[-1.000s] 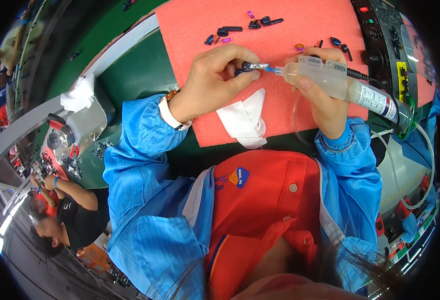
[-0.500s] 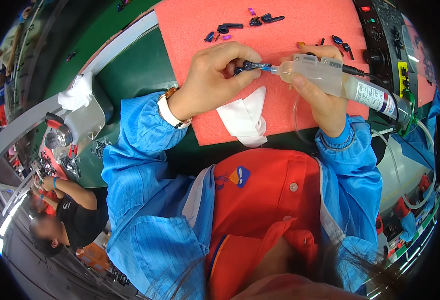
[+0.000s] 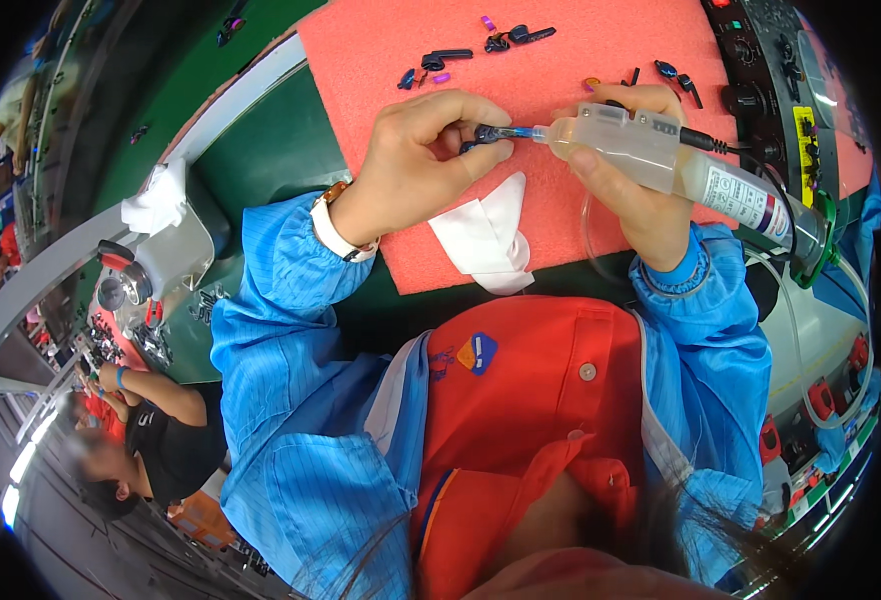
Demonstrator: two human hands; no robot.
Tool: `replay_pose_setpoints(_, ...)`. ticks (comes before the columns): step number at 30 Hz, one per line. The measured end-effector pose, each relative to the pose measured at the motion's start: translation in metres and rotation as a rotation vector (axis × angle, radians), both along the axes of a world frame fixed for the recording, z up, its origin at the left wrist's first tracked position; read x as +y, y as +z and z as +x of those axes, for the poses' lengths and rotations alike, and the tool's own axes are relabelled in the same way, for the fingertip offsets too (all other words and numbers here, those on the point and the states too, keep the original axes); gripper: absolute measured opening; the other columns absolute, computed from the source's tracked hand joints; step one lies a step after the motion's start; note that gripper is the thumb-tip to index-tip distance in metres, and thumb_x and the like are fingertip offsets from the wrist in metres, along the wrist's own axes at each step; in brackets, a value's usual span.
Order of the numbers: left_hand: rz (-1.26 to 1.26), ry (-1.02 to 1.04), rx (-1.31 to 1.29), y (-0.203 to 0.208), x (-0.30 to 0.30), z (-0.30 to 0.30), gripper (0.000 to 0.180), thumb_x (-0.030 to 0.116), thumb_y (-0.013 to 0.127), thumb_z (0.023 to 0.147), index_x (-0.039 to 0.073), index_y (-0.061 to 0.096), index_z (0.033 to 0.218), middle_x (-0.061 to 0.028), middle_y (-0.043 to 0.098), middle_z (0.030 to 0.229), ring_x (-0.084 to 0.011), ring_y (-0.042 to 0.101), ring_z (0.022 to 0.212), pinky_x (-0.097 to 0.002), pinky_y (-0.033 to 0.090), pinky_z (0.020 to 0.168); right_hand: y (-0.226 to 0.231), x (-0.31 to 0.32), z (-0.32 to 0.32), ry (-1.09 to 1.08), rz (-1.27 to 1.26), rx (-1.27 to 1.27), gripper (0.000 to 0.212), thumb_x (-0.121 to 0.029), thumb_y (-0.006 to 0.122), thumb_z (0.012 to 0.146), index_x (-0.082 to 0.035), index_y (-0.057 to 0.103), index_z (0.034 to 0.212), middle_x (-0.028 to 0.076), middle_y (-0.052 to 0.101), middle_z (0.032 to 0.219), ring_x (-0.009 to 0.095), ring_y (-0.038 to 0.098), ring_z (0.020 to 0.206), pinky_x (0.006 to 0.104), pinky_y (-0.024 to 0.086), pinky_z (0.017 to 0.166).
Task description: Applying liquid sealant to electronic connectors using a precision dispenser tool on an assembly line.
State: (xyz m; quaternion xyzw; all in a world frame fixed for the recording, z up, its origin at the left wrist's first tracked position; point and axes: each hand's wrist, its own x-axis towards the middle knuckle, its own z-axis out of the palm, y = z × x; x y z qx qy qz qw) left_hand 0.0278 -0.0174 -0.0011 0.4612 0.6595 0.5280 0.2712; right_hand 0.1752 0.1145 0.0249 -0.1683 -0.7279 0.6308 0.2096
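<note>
A green bench (image 3: 276, 130) spans the upper part of the frame, much of it under a pink foam mat (image 3: 611, 40) reaching from upper centre to upper right. Along the mat's right edge stands a black control unit (image 3: 746, 60) with knobs. The dispensing syringe (image 3: 626, 140), a pale translucent body with a labelled barrel, slants from right of centre toward the right side of the frame. Left of centre, near the bench's edge, a translucent container (image 3: 181, 245) has a white tissue (image 3: 156, 200) on its top.

The right hand (image 3: 651, 205) wraps its fingers around the syringe body. The left hand (image 3: 431, 155), at upper centre, has fingers and thumb clamped on a slim dark part (image 3: 488, 133), which points right toward the syringe's tip (image 3: 540, 133); whether they touch, I cannot tell. A folded white cloth (image 3: 486, 240) lies on the mat below and between the hands. Dark earpiece-like pieces (image 3: 448, 58) lie in the upper part of the mat, with small purple bits (image 3: 442, 78) beside them.
</note>
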Motion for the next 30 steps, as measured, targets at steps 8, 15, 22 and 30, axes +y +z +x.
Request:
replay_pose_setpoints(8, -0.099, -0.007, -0.051, 0.0046, -0.0028, 0.0001, 0.022, -0.002, 0.069, 0.066, 0.001, 0.062, 0.086, 0.0026, 0.058, 0.076, -0.0039, 0.044, 0.063, -0.0177, 0.039, 0.057, 0.0015, 0.002, 0.0034, 0.011, -0.001, -0.004, 0.039, -0.003, 0.063, 0.075, 0.002, 0.041, 0.108, 0.013, 0.057, 0.095, 0.019, 0.059, 0.089, 0.0276, 0.047, 0.078)
replay_pose_setpoints(15, -0.078, -0.002, -0.058, 0.0046, -0.0028, 0.0001, 0.023, -0.003, 0.069, 0.065, 0.001, 0.062, 0.086, 0.0026, 0.057, 0.075, -0.0043, 0.044, 0.062, -0.0177, 0.039, 0.057, -0.0009, 0.0058, 0.0059, -0.012, 0.13, -0.038, 0.04, -0.004, 0.063, 0.075, 0.002, 0.042, 0.108, 0.013, 0.057, 0.095, 0.019, 0.059, 0.089, 0.0272, 0.048, 0.077)
replay_pose_setpoints(22, -0.072, 0.0, -0.037, 0.0051, -0.0034, -0.0005, 0.023, -0.004, 0.069, 0.065, 0.001, 0.062, 0.086, 0.0027, 0.056, 0.074, -0.0049, 0.044, 0.063, -0.018, 0.039, 0.058, 0.0006, 0.0063, 0.0058, -0.029, 0.121, -0.053, 0.038, -0.005, 0.064, 0.075, 0.002, 0.044, 0.106, 0.011, 0.056, 0.095, 0.019, 0.059, 0.088, 0.0268, 0.049, 0.074)
replay_pose_setpoints(30, -0.093, -0.006, -0.06, 0.0051, -0.0037, -0.0003, 0.023, -0.004, 0.069, 0.066, 0.0, 0.062, 0.087, 0.0027, 0.056, 0.074, -0.0049, 0.044, 0.063, -0.0179, 0.039, 0.059, -0.0012, 0.0035, 0.0059, -0.149, -0.036, -0.043, 0.017, -0.014, 0.069, 0.071, -0.002, 0.066, 0.083, 0.008, 0.049, 0.099, 0.021, 0.057, 0.086, 0.0297, 0.047, 0.073)
